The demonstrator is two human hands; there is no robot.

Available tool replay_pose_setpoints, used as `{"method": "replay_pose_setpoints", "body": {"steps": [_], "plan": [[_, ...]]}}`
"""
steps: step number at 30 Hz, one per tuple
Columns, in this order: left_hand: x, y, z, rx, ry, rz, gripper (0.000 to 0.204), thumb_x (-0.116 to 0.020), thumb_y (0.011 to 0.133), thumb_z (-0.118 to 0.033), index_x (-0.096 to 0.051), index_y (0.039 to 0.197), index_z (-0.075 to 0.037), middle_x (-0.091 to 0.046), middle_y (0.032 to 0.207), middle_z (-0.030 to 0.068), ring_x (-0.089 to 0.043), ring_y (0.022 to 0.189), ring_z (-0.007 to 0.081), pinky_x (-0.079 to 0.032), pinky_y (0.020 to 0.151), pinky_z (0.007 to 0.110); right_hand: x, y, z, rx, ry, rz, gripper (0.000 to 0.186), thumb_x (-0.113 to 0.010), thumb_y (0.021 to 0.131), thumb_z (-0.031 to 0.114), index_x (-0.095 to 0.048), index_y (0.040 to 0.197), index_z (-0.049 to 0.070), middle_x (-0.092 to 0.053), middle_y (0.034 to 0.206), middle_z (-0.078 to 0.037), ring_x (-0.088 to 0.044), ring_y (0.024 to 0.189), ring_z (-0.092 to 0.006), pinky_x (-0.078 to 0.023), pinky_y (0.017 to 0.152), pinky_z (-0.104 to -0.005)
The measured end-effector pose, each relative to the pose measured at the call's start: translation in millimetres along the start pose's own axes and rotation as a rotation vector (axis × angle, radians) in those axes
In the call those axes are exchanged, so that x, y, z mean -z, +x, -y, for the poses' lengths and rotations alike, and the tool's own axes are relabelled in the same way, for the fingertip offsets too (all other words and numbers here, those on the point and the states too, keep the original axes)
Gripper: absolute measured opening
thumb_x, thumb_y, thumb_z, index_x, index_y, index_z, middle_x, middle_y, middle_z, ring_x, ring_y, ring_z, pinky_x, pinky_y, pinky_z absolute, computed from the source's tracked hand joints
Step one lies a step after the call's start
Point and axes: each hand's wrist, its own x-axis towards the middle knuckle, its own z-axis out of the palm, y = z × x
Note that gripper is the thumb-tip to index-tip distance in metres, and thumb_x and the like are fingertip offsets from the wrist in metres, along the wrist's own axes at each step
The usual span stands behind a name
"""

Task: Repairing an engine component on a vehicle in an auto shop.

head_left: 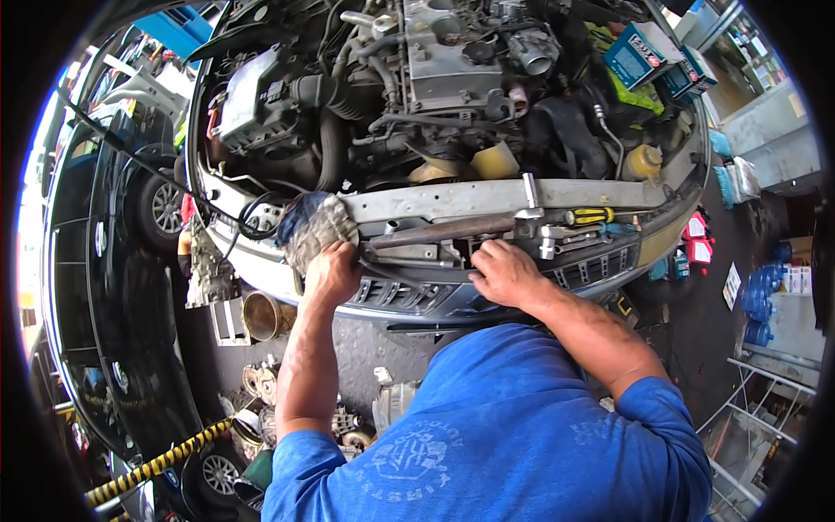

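I lean over the open engine bay (435,78) of a car with its front panel stripped. My left hand (330,271) grips a dirty grey and blue rag (315,228) pressed against the left end of the grey metal crossmember (452,198). My right hand (504,271) rests fingers-down on the front grille area just below a long rusty metal bar (444,230) lying along the crossmember; whether it holds anything is hidden. A yellow-and-black handled screwdriver (590,215) and some wrenches (570,239) lie to the right of that hand.
Blue boxes (644,54) sit on the bay's right edge. Car parts and a brass-coloured cylinder (265,315) litter the floor at left, near a yellow-black striped pole (156,465). A dark parked car (113,226) stands at left. Red containers (696,239) and blue bottles (764,296) stand at right.
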Motion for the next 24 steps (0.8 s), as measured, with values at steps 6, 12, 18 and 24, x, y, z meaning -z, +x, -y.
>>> {"method": "replay_pose_setpoints", "body": {"steps": [6,12,18,24], "plan": [[9.5,-28.1,-0.1,-0.040,-0.147,-0.025,0.016,-0.068,0.073,-0.007,-0.059,0.085,-0.003,-0.059,0.085,0.0182,-0.058,0.088,0.0399,-0.048,0.077,0.048,6.2,-2.9,8.6,0.065,0.106,-0.048,0.026,-0.075,0.074,0.021,-0.058,0.086,0.005,-0.054,0.088,-0.011,-0.057,0.083,-0.0300,-0.051,0.073,-0.0415],[-7.5,-61.9,-10.4,0.138,-0.373,-0.055,0.018,-0.072,0.077,-0.008,-0.057,0.085,-0.001,-0.062,0.082,0.0180,-0.062,0.079,0.0377,-0.050,0.069,0.044,6.4,13.9,27.4,0.130,0.285,0.124,0.037,-0.074,0.078,0.029,-0.062,0.102,0.003,-0.060,0.097,-0.012,-0.062,0.092,-0.0314,-0.052,0.078,-0.0408],[-12.3,-40.4,-23.7,0.163,-0.328,-0.189,0.018,-0.072,0.077,-0.010,-0.058,0.086,-0.002,-0.061,0.084,0.0172,-0.060,0.082,0.0385,-0.049,0.070,0.045,-0.2,35.9,33.5,0.081,0.218,0.146,0.030,-0.067,0.086,0.026,-0.062,0.104,0.003,-0.065,0.095,-0.014,-0.065,0.086,-0.0336,-0.054,0.073,-0.0419],[-12.0,-24.5,-12.7,0.190,-0.107,-0.326,0.038,-0.074,0.075,-0.016,-0.061,0.109,-0.006,-0.058,0.108,0.0156,-0.055,0.103,0.0366,-0.046,0.088,0.045,-12.1,47.3,33.1,-0.008,0.059,0.110,0.022,-0.063,0.089,0.026,-0.062,0.089,0.004,-0.067,0.078,-0.014,-0.066,0.071,-0.0355,-0.054,0.065,-0.0450]]}}
